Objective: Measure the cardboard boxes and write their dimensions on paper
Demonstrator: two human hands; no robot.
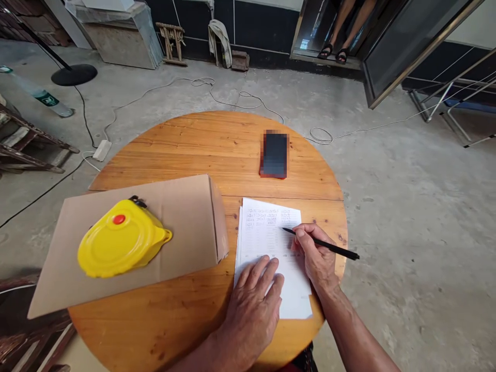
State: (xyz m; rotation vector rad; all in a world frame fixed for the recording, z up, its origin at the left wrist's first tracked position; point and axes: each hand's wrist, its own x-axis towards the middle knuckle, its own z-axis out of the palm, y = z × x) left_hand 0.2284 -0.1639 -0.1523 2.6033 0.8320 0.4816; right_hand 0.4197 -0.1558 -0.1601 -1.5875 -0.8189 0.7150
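Observation:
White sheets of paper lie stacked a little unevenly near the right edge of a round wooden table. Rows of small writing cover the top sheet's upper part. My left hand rests flat on the lower left of the sheets, fingers stretched out. In my right hand a black pen is pinched, its tip pointing left over the written columns. Whether the tip touches the paper I cannot tell. The heel of that hand is at the sheets' right edge.
Left on the table lies a cardboard box with a yellow plastic case on top. A dark, pixelated flat object lies beyond the papers. Cables run over the concrete floor. A person's feet stand in the doorway.

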